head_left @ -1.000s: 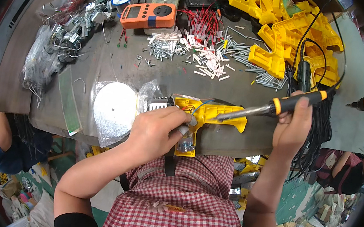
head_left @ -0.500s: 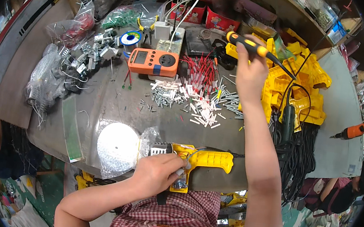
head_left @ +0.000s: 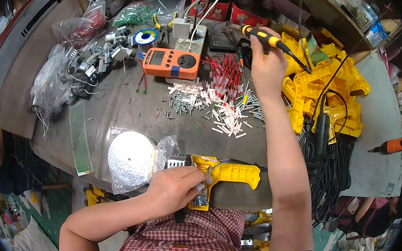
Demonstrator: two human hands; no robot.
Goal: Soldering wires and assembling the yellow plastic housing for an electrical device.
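Observation:
My left hand rests on an opened yellow power-tool housing at the table's front edge. Its fingers are closed around the wired part of it, and blue and red wires show beside the fingertips. A dark vented piece joins the housing to a white disc partly covered in bubble wrap. Raised over the back right of the table, my right hand grips a yellow-and-black handled tool. Its tapered black end points right, over the yellow shells; its exact kind is unclear.
An orange multimeter sits mid-table beside a solder spool. Red wires, screws and white sleeves lie near it. Black cables hang at the right edge. Bagged metal parts lie left.
My right hand has moved slightly up and left with the yellow-and-black tool. My left hand stays on the housing.

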